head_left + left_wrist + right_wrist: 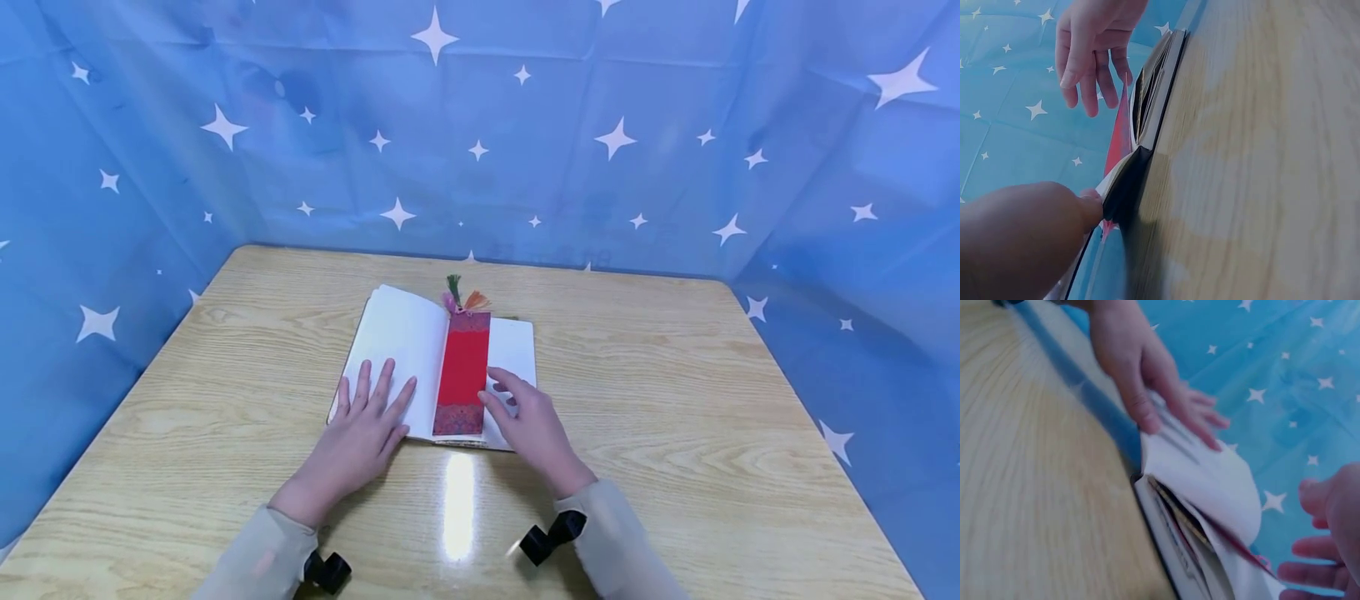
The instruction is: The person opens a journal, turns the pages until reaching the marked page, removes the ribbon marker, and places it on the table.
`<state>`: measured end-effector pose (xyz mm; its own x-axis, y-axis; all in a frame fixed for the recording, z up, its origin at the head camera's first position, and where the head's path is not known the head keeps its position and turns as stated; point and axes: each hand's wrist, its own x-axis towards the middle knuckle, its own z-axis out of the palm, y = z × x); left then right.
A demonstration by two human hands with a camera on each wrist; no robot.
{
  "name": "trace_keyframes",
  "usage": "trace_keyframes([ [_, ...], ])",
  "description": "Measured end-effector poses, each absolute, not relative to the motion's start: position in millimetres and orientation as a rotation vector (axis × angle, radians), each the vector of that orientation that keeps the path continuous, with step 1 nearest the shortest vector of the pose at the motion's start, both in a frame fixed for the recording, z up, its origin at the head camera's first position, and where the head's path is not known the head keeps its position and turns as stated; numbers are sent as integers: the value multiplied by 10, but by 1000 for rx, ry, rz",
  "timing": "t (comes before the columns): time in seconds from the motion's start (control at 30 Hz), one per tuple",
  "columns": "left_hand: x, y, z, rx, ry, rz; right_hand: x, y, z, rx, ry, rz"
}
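An open notebook (397,333) with blank white pages lies on the table. Along its middle fold is a red bookmark (463,367) with patterned ends and green, orange and pink tassels (465,298) at its far end. My left hand (363,437) rests with spread fingers on the left page, its thumb near the lower edge. My right hand (528,421) is over the right page, thumb and forefinger apart beside the bookmark's right edge. In the left wrist view the right hand (1097,53) has loose fingers close to the bookmark's raised edge (1119,134); whether they touch is unclear.
The wooden table (675,400) extends around the notebook on all sides. A blue cloth (525,108) with white stars hangs behind and beside it. Black wrist cameras (551,537) sit at both sleeves. In the right wrist view, thicker inserts (1179,515) show between the notebook's pages.
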<state>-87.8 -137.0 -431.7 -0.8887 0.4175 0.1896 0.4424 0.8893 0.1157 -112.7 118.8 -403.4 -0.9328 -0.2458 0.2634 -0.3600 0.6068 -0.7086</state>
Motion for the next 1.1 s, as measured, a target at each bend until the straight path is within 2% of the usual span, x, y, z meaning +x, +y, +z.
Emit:
trace_keyframes([
  [0.37, -878, -1379, -4339, -613, -3008, -388, -1300, 1113, -4024, 189, -2630, 1512],
  [0.7, -874, -1410, -4378, -589, -3068, -422, -1450, 1108, -4033, 18, -2558, 1693],
  [1.1, -868, -1411, -4390, -574, -3046, -368, -1630, 972, -3942, -344, -2766, 1839],
])
